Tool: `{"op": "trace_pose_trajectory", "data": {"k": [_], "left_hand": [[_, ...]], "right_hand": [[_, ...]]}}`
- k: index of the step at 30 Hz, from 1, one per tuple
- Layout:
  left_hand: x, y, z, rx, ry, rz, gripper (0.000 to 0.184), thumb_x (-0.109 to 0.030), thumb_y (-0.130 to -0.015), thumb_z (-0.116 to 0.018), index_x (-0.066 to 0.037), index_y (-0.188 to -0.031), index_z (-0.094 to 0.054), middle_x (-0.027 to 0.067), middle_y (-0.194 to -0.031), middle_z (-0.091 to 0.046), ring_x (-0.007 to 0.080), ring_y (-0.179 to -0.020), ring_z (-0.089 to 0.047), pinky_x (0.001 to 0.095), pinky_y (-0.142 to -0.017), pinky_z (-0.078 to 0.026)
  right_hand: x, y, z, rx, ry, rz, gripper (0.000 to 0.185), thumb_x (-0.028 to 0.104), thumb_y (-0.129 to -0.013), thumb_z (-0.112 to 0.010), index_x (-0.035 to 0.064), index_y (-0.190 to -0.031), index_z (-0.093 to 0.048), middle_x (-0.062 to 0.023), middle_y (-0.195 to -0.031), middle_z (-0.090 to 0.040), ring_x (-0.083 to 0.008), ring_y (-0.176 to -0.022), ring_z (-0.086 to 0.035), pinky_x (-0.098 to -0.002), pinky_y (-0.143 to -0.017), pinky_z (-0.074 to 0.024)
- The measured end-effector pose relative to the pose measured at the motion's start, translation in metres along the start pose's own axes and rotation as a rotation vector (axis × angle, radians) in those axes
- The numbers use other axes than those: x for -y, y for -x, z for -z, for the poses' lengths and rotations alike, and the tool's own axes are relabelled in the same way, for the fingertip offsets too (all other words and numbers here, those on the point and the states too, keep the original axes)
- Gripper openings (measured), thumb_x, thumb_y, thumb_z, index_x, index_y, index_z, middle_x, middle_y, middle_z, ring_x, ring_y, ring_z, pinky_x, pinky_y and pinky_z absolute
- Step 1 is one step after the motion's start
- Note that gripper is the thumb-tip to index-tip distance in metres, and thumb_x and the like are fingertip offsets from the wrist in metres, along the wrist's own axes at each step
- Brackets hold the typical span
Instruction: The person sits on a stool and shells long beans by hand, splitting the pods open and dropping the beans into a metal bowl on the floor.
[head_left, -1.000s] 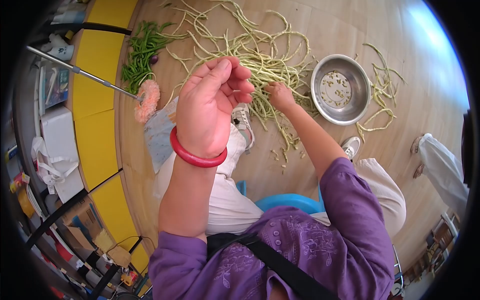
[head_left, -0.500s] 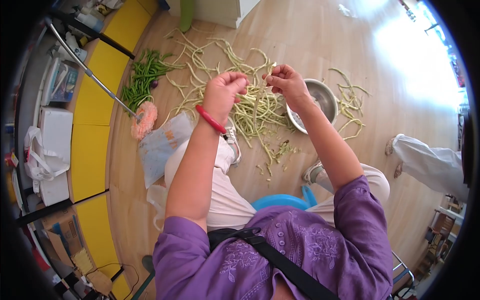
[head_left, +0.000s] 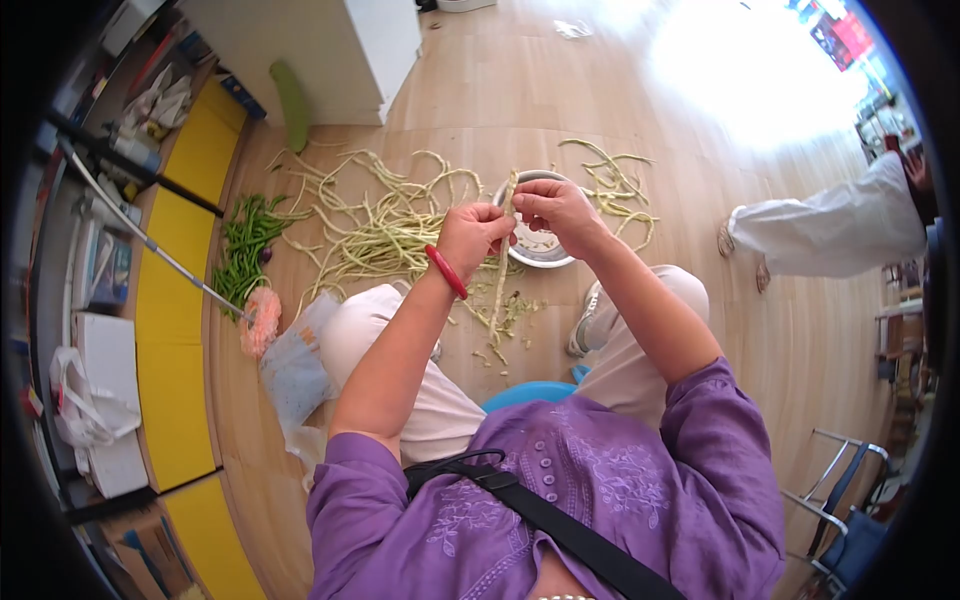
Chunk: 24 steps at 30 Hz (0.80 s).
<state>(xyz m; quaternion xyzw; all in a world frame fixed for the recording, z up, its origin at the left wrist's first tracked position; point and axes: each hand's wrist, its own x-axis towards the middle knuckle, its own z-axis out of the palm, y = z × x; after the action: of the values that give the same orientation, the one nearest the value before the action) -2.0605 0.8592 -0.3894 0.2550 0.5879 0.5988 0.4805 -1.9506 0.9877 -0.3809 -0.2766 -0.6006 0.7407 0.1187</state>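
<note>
A long pale-green yardlong bean [head_left: 502, 275] hangs down between my hands. My left hand [head_left: 477, 236], with a red bangle at the wrist, pinches it near the upper part. Just above, the fingertips of my right hand [head_left: 560, 215] are closed on the same bean. Behind my right hand stands a metal bowl [head_left: 543, 263], partly hidden, with small pale pieces inside. Many more yardlong beans [head_left: 385, 235] lie in a loose heap on the floor to the left. Short bean scraps [head_left: 515, 315] are scattered below my hands.
A pile of green pods [head_left: 245, 240] lies farther left, beside a fluffy pink duster head [head_left: 262, 320] and a plastic bag [head_left: 295, 365]. A green gourd [head_left: 291, 105] leans by the white cabinet [head_left: 330, 60]. At right is a person in white trousers [head_left: 830, 225].
My left hand has come across to the bean and now pinches it beside my right hand. The view has shifted, so the floor items appear lower and farther left.
</note>
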Motion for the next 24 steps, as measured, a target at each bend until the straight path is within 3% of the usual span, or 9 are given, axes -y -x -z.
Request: {"op": "trace_pose_trajectory", "data": {"k": [6,11,18,24], "left_hand": [[0.008,-0.019,-0.045,0.096,-0.086,-0.034,0.010,-0.014,-0.079,-0.062,-0.003,-0.080,-0.062,0.0022,-0.066,-0.062,0.0048,-0.055,-0.052,0.0180,-0.049,-0.038],[0.025,-0.048,-0.063,0.098,-0.106,0.004,0.012,-0.015,-0.082,-0.059,-0.004,-0.082,-0.061,0.0024,-0.068,-0.062,0.0055,-0.056,-0.053,0.0179,-0.050,-0.039],[0.026,-0.076,-0.068,0.179,0.053,0.216,0.015,-0.019,-0.084,-0.057,-0.005,-0.087,-0.061,0.0034,-0.071,-0.062,0.0082,-0.058,-0.056,0.0202,-0.051,-0.041],[0.029,-0.083,-0.072,0.165,0.090,0.280,0.012,-0.014,-0.083,-0.058,-0.004,-0.089,-0.058,0.0046,-0.072,-0.062,0.0096,-0.059,-0.057,0.0205,-0.050,-0.043]], "right_hand": [[-0.002,0.022,0.048,-0.027,-0.028,0.019,0.009,0.011,-0.075,-0.059,0.0023,-0.072,-0.058,0.0021,-0.062,-0.051,-0.0050,-0.053,-0.043,-0.0197,-0.049,-0.0330],[-0.018,0.017,0.074,-0.090,-0.132,-0.032,0.010,0.012,-0.076,-0.059,0.0032,-0.071,-0.058,0.0018,-0.062,-0.051,-0.0049,-0.054,-0.044,-0.0193,-0.048,-0.0331],[-0.019,0.000,0.093,-0.110,-0.049,-0.041,0.012,0.015,-0.078,-0.059,0.0032,-0.074,-0.058,0.0006,-0.065,-0.053,-0.0059,-0.056,-0.046,-0.0199,-0.051,-0.0368],[-0.022,-0.009,0.118,-0.210,-0.130,0.009,0.018,0.021,-0.080,-0.061,0.0033,-0.079,-0.059,0.0010,-0.065,-0.053,-0.0055,-0.056,-0.047,-0.0209,-0.051,-0.0385]]}}
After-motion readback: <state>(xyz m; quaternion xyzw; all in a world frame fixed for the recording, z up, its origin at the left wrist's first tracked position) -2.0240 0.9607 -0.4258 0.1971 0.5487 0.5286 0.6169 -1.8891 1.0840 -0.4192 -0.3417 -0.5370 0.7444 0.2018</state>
